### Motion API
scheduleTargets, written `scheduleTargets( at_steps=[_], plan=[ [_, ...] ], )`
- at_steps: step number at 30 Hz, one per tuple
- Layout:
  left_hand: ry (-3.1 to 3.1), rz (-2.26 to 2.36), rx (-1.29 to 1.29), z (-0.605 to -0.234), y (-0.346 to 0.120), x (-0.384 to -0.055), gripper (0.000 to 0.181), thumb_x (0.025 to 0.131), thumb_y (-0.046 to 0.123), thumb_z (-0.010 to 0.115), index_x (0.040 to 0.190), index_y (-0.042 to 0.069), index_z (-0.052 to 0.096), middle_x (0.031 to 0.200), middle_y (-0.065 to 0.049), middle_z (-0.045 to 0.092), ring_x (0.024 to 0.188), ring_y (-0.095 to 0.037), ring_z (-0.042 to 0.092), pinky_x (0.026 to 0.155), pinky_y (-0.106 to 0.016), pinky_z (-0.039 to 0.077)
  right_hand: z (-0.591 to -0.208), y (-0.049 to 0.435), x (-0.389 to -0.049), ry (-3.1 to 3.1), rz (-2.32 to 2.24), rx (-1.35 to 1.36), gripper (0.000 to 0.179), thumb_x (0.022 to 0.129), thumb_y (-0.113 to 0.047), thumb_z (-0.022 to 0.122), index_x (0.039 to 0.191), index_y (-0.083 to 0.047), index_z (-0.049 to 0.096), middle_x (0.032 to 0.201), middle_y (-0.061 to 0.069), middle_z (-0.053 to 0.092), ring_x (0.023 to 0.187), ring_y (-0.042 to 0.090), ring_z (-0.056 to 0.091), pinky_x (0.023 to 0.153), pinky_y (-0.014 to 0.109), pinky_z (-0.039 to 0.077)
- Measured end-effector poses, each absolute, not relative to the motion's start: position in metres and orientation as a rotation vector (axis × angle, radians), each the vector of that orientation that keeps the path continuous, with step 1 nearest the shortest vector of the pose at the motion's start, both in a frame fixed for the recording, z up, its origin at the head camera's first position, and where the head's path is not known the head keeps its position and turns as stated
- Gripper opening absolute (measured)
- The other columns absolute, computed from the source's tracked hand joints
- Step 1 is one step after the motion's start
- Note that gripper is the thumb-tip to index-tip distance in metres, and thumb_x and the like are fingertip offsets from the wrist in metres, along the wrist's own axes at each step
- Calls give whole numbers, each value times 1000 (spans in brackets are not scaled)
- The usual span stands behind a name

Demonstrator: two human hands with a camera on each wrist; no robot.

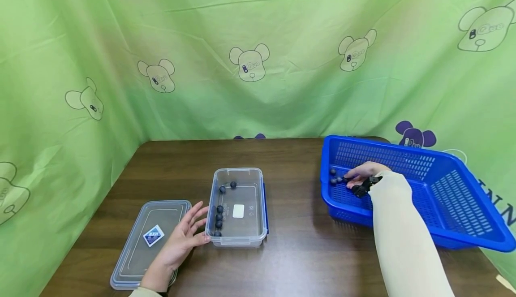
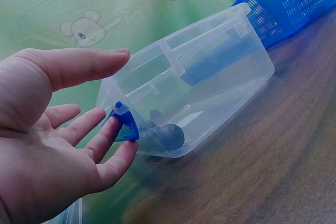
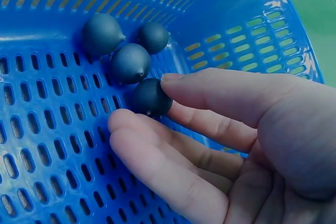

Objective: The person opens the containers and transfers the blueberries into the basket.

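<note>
My left hand [image 1: 179, 243] is at the left side of a clear plastic food container [image 1: 247, 194], thumb near its rim, fingers spread at a blue latch [image 2: 125, 124]. Inside the container, several small dark balls [image 1: 219, 217] lie mostly along the left wall. Inside a blue perforated basket [image 1: 403, 147], my right hand [image 1: 364, 171] pinches a dark ball [image 3: 150, 98] between thumb and index finger, its other fingers extended over the basket floor. Three more balls, each round with a tiny nub visible on some, sit close by in the corner, one of them [image 3: 131, 63] nearest.
A clear lid [image 1: 137, 238] with a blue and white label lies on the wooden table [image 1: 298, 243], left of the container and partly under my left forearm. Behind the table hangs a green curtain [image 1: 201, 104] printed with bear heads. The basket stands at the right.
</note>
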State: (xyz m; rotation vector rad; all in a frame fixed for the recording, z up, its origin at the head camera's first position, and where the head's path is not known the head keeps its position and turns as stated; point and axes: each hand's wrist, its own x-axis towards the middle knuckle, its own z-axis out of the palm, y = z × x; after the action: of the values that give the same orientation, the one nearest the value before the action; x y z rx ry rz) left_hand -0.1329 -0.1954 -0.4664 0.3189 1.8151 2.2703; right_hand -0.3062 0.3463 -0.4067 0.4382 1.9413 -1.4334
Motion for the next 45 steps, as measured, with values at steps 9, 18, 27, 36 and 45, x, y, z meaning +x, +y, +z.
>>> scheduleTargets(
  at_steps=[9,18,27,36,45],
  plan=[
    [1817,2269,335,-467,-196,-133,97,78,-16,66,155,-6,8,156,-30,18,126,-21,42,96,-29,47,-399,343,-308,1891,-1528,484,18,98,-8,57,92,7,65,74,14,71,67,16,72,70,23,57],
    [1808,2258,327,-467,-196,-134,98,79,-15,66,156,-5,7,157,-30,17,127,-21,42,98,-30,46,-371,329,-311,1893,-1775,166,21,100,1,50,93,-5,69,83,12,71,77,20,72,79,31,57],
    [1810,2263,329,-466,-195,-133,98,78,-15,66,155,-5,7,156,-31,17,126,-18,43,96,-29,47,-345,307,-304,1991,-1850,-64,23,102,-4,49,97,-9,70,89,10,72,82,19,72,81,33,57],
    [1820,2267,332,-466,-195,-133,97,79,-15,65,156,-5,7,156,-31,19,127,-22,41,95,-29,47,-334,277,-303,1958,-1876,-122,23,101,0,49,95,-6,70,85,12,71,79,21,72,77,33,58],
    [1819,2265,326,-465,-194,-132,97,78,-15,66,155,-5,8,156,-31,19,128,-23,40,95,-29,48,-351,219,-310,1968,-1794,-173,16,99,1,52,104,4,66,84,12,69,79,22,71,80,37,58]
  ],
)
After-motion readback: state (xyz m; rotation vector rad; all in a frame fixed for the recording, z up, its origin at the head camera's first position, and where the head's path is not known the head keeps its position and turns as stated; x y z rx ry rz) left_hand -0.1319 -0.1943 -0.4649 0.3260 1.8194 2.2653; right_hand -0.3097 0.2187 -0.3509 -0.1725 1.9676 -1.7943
